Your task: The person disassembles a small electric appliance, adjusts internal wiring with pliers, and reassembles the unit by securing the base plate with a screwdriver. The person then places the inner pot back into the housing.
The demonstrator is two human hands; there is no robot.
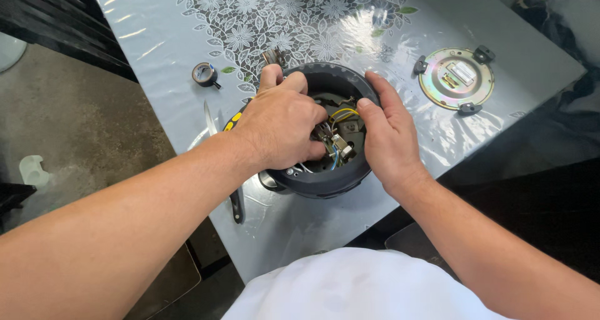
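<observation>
A: What's being worked on, and where is it sitting?

B: A round dark appliance base (325, 170), turned bottom up, sitting mid-frame on the table (156, 39). The innards are showing: yellow and blue wires (338, 115) and a small metal part.

A: How's it going to handle?

B: I'm judging the shell as stiff plastic, fairly light, smooth at the rim. The wires are looking thin and bendy, easy to strain. The outer rim is looking like the safest hold.

A: Grips?

B: The left hand (281, 129) is reaching inside, fingers curled together around the wiring; I can't tell exactly what they're pinching. The right hand (389, 132) is lying open, fingers apart, along the right rim, thumb dipping toward the wires.

A: Around it?

B: A tape roll (204, 74) upper left, a round metal plate (456, 79) upper right, and a tool with a yellow-black handle (232, 121) half hidden under the left wrist.
</observation>
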